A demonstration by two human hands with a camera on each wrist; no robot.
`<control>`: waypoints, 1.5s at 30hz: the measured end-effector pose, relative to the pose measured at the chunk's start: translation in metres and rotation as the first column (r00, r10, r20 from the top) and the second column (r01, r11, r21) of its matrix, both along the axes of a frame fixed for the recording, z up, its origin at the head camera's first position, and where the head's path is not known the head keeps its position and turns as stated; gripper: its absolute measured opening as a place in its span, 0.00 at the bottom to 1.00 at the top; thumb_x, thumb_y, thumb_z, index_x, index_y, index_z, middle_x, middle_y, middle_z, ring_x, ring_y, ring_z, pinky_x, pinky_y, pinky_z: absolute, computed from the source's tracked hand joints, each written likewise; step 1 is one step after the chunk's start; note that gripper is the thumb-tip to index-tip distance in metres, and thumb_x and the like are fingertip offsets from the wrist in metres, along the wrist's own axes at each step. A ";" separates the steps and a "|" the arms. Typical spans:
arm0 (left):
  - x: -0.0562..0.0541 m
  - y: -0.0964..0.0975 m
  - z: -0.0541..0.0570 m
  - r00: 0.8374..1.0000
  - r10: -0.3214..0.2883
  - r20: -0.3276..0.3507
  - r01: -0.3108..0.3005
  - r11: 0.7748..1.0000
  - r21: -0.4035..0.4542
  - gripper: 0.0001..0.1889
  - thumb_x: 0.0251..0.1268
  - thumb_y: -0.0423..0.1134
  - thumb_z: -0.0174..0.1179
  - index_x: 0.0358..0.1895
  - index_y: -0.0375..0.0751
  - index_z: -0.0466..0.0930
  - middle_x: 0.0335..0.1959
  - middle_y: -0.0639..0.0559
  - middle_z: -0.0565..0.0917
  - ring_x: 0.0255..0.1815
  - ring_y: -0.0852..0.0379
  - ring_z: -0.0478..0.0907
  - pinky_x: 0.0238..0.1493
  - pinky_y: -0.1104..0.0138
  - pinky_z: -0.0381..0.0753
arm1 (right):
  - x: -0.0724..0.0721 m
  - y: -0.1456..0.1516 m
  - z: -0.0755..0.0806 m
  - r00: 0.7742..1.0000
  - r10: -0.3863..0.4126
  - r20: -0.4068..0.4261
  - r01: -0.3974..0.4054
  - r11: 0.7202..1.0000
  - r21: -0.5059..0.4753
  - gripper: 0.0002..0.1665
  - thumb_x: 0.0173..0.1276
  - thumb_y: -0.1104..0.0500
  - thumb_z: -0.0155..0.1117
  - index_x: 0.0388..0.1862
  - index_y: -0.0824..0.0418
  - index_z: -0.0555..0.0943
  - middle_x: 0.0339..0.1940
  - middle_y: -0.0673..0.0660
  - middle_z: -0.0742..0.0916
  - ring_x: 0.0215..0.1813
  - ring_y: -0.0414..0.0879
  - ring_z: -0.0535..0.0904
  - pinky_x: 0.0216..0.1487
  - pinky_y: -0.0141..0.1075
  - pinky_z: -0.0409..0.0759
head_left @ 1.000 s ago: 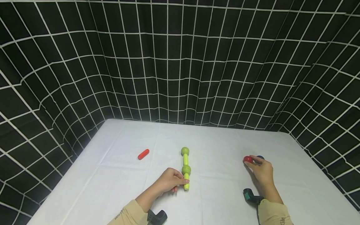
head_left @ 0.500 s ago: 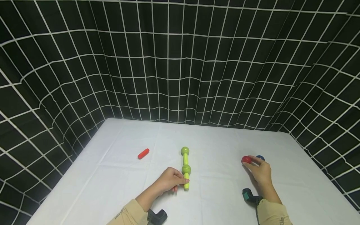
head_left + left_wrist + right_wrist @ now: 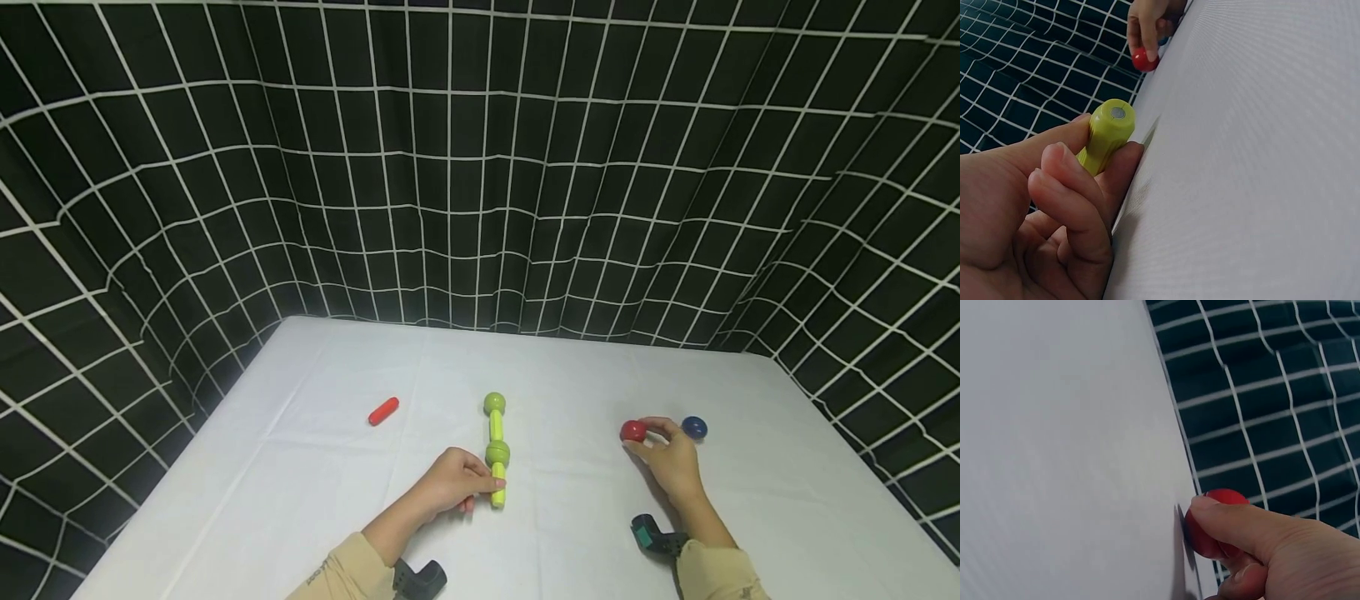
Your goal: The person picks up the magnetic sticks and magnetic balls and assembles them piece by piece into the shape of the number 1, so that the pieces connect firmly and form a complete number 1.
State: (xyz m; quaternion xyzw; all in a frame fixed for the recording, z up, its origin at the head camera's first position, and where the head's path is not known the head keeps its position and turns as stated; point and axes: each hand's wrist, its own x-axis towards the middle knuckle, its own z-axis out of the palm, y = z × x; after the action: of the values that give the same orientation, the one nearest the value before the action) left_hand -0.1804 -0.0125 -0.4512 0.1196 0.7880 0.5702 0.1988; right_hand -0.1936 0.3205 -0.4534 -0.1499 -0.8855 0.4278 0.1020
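Left hand: The person's left hand (image 3: pixel 455 481) pinches the lower yellow-green stick (image 3: pixel 498 497) between thumb and fingers; a silver disc (image 3: pixel 1119 112) shows in the stick's end.
Green line: Beyond that grip, a near green ball (image 3: pixel 497 453), an upper yellow-green stick (image 3: pixel 496 427) and a far green ball (image 3: pixel 494 403) run end to end along the middle of the white table (image 3: pixel 585 517).
Right hand: To the right, the right hand (image 3: pixel 675 464) pinches a red ball (image 3: pixel 633 431); whether it touches the table cannot be told.
Blue ball: A blue ball (image 3: pixel 694 427) sits just beside the right hand.
Red stick: At left, a red stick (image 3: pixel 383 411) lies slantwise, apart from both hands.
Backdrop: A dark curtain (image 3: pixel 465 192) carries a white grid.
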 end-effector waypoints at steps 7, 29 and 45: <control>-0.001 0.001 -0.002 1.000 0.000 0.002 0.000 1.000 0.002 0.13 0.53 0.44 0.67 0.28 0.36 0.81 0.10 0.56 0.75 0.06 0.67 0.64 0.09 0.77 0.61 | 0.002 -0.019 0.002 0.998 0.064 0.013 -0.064 0.998 0.012 0.31 0.55 0.60 0.69 0.58 0.65 0.74 0.21 0.59 0.80 0.15 0.36 0.63 0.16 0.28 0.62; -0.006 0.001 -0.005 1.000 0.024 0.012 -0.025 0.999 0.024 0.13 0.53 0.43 0.67 0.31 0.35 0.81 0.12 0.56 0.76 0.07 0.68 0.64 0.10 0.78 0.63 | 0.011 -0.073 0.001 0.977 0.212 -0.008 -0.212 0.975 -0.067 0.27 0.47 0.64 0.74 0.50 0.63 0.80 0.15 0.50 0.74 0.14 0.37 0.62 0.16 0.27 0.60; -0.006 0.001 -0.005 0.999 0.042 -0.009 -0.041 0.998 0.045 0.13 0.54 0.42 0.67 0.31 0.33 0.81 0.12 0.56 0.77 0.08 0.68 0.66 0.10 0.78 0.63 | 0.032 -0.111 0.004 0.951 0.306 -0.045 -0.307 0.951 -0.014 0.26 0.43 0.62 0.77 0.45 0.61 0.80 0.30 0.54 0.79 0.13 0.36 0.63 0.15 0.24 0.62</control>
State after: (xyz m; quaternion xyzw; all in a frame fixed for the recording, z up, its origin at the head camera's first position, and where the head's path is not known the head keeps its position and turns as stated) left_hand -0.1869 -0.0111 -0.4565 0.1107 0.7784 0.5912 0.1801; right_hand -0.1614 0.2092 -0.4496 -0.0025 -0.8912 0.4508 0.0513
